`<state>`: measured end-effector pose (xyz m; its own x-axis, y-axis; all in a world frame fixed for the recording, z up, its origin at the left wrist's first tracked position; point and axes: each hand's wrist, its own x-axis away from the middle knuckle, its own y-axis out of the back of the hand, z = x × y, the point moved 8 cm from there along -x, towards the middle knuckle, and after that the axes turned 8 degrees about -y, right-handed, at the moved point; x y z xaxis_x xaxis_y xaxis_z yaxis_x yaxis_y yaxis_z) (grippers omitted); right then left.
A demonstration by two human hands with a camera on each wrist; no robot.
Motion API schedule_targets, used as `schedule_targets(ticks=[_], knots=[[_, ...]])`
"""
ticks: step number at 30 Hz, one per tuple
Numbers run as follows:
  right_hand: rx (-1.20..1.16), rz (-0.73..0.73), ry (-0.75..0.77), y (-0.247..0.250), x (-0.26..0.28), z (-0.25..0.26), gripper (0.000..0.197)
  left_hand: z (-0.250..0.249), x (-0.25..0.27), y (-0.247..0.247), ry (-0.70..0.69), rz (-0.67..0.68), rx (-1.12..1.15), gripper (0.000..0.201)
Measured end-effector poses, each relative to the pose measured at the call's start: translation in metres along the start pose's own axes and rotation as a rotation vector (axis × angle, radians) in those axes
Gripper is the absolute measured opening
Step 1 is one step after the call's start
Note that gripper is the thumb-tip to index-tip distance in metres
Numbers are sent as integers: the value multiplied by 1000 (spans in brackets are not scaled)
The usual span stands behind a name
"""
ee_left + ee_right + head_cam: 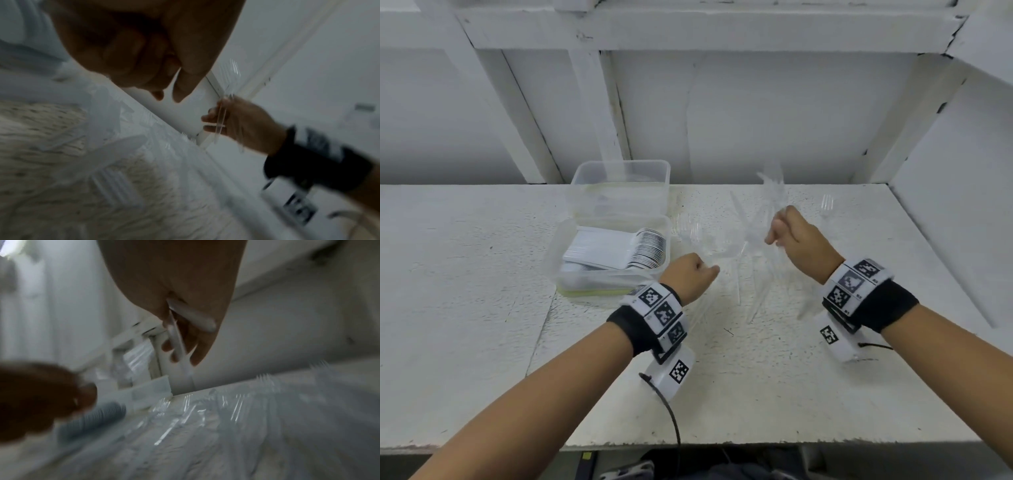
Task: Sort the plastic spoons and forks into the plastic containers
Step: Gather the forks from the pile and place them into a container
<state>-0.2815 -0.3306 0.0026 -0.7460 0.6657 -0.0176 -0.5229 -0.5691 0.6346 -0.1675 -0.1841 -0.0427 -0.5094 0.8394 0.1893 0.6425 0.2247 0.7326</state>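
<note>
Clear plastic forks (743, 246) lie scattered on the white surface (482, 274), right of two clear containers; the near container (558, 270) holds stacked white spoons (619, 251), the far container (619, 185) looks empty. The right hand (796, 236) has its grip curled around a bunch of forks (774, 192), raised above the pile. The left hand (688, 274) is fisted beside the near container, holding nothing visible. No legible writing shows.

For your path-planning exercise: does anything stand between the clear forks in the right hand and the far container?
Nothing visible blocks it. The right hand holds the clear forks raised above the table; the far container is open-topped, and only loose cutlery lies low between.
</note>
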Motion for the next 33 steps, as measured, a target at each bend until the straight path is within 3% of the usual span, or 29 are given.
schedule_targets(ticks=[2,5,8,12,14,17,21,26,29,33], knots=[[-234,-31,-164,2,3,-15,16,-2,-7,-14,5,62,-169,29],[-219,-31,-352,-2,6,-35,19,-3,-10,-35,0,218,-432,28],[-189,32,-461,-13,6,-48,22,0,-9,-42,-12,282,-504,19],[-196,46,-527,-19,3,-50,29,11,-5,-31,55,260,-255,35],[-140,21,-538,-19,0,-49,27,12,2,-20,58,235,-122,33],[36,91,-510,-37,-12,-45,28,15,19,-7,45,233,16,32],[345,251,-503,-76,-22,-39,44,26,35,6,75,222,144,27],[512,269,-516,-96,-22,-32,30,38,45,11,131,203,270,21],[361,263,-566,-93,-20,-30,28,42,47,10,178,170,439,22],[-150,238,-577,-72,-3,-13,12,34,47,13,148,110,514,20]])
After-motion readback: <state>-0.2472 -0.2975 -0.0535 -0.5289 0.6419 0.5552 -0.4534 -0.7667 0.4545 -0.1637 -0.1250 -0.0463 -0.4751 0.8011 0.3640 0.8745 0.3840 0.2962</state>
